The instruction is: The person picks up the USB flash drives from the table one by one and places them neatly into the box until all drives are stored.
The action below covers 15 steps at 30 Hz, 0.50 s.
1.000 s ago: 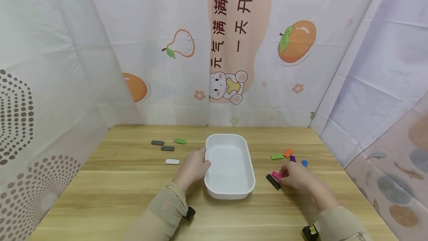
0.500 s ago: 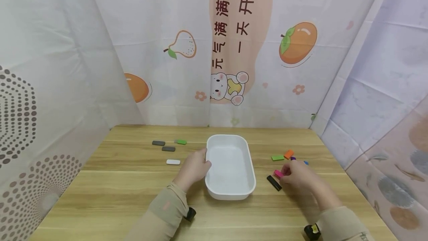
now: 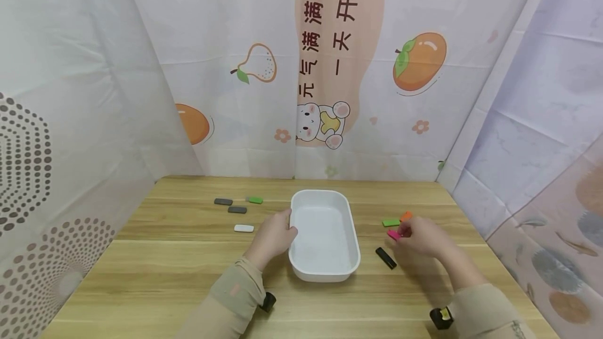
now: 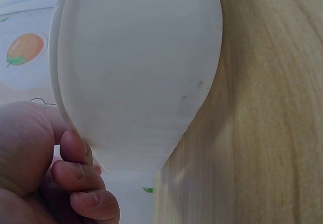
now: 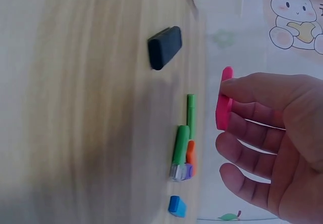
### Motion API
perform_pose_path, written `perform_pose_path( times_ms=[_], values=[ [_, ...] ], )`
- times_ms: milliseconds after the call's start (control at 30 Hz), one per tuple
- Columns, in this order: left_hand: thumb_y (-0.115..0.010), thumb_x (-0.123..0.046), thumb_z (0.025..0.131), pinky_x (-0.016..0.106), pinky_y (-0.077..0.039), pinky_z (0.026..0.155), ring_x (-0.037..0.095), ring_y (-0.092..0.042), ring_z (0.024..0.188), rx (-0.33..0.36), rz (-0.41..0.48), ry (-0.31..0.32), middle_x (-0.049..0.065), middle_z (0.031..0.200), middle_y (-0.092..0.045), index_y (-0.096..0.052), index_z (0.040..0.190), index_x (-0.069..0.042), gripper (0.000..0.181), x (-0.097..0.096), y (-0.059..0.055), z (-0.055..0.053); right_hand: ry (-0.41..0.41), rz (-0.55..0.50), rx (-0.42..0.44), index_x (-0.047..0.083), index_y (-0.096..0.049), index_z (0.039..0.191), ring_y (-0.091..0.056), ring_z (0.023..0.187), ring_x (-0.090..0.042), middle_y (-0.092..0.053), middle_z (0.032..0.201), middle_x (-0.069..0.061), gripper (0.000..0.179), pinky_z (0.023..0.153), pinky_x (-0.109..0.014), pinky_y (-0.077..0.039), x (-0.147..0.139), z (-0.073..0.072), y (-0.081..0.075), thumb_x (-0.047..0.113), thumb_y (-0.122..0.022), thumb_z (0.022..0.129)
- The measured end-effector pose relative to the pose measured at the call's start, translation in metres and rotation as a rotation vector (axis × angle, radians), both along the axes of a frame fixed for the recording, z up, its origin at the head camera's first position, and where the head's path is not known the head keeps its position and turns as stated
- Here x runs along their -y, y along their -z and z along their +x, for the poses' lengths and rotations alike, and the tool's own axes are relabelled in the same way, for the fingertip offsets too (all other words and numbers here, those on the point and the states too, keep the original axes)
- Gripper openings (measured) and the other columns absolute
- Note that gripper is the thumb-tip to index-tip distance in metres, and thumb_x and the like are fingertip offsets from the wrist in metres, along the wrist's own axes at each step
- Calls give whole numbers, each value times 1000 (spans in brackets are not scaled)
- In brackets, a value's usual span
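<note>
My left hand (image 3: 273, 237) grips the left rim of a white rectangular tray (image 3: 324, 274); in the left wrist view, curled fingertips (image 4: 83, 171) lie against its outer wall. Right of the tray, my right hand (image 3: 424, 237) pinches a pink USB stick (image 3: 393, 235) between thumb and fingers. In the right wrist view, the pink stick (image 5: 224, 100) is clear of the table. A black stick (image 3: 386, 258) lies on the table in front of it. Green (image 3: 390, 222) and orange (image 3: 406, 216) sticks lie behind it; my hand hides others in the head view.
Left of the tray lie two dark grey sticks, one farther left (image 3: 223, 201), a green one (image 3: 255, 200) and a white one (image 3: 244, 228). Past my right hand, a blue stick (image 5: 177, 206) and a purple one (image 5: 187, 171) show. Printed curtains (image 3: 226, 130) enclose the wooden table (image 3: 155, 276).
My right hand has picked up the pink stick from beside the black one and moved it slightly away from me. The left hand stays on the tray's rim.
</note>
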<state>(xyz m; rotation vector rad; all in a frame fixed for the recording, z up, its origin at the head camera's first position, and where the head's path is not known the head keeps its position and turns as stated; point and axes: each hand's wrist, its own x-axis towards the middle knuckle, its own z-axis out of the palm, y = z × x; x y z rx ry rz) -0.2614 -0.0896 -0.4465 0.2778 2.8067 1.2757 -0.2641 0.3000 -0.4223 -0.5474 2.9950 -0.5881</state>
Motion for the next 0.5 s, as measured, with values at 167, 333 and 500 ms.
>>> perform_pose_path(
  times_ms=[167, 333, 500],
  values=[
    [-56, -12, 99, 30, -46, 48, 14, -53, 52, 9, -6, -7, 3, 69, -60, -42, 152, 2, 56, 1, 2, -2, -27, -10, -7, 13, -67, 83, -55, 70, -13, -62, 76, 6, 11, 64, -35, -49, 3, -5, -8, 12, -78, 83],
    [-56, -12, 99, 30, -46, 49, 14, -53, 52, 13, -6, -7, 5, 68, -60, -42, 152, 2, 56, 1, 3, -3, 1, 7, 23, 14, -69, 87, -53, 67, -14, -62, 75, 6, 7, 62, -34, -46, 9, -9, -20, 14, -75, 86],
    [-57, -11, 99, 31, -49, 51, 15, -58, 57, 2, -2, -2, 3, 81, -66, -46, 150, 2, 53, 1, 2, -1, 16, 22, 38, 13, -70, 92, -55, 70, -15, -64, 81, 4, 6, 64, -35, -47, 16, -13, -32, 16, -74, 89]
  ],
)
